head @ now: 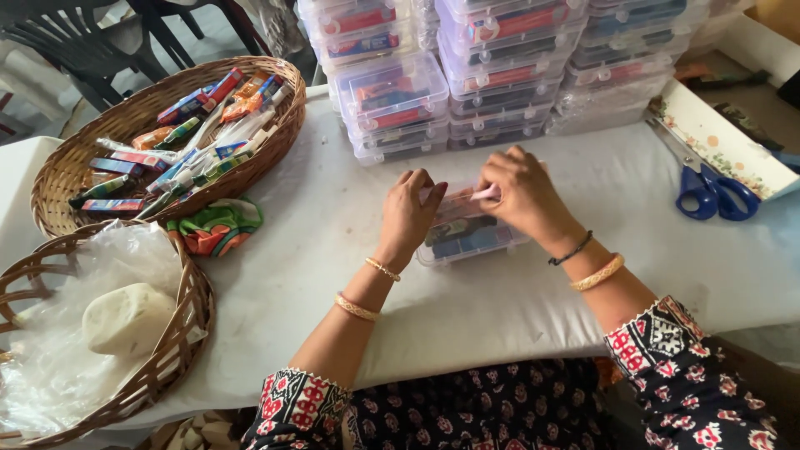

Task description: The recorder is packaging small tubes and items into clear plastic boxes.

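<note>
Your left hand (414,207) and right hand (518,193) both curl closed on the clear plastic box (467,233), just before the stacked boxes (500,67).

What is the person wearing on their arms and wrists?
The left hand has two gold bangles at the wrist. The right hand has a thin black thread band and one gold bangle. Both sleeves are dark with red and white flower patterns.
</note>
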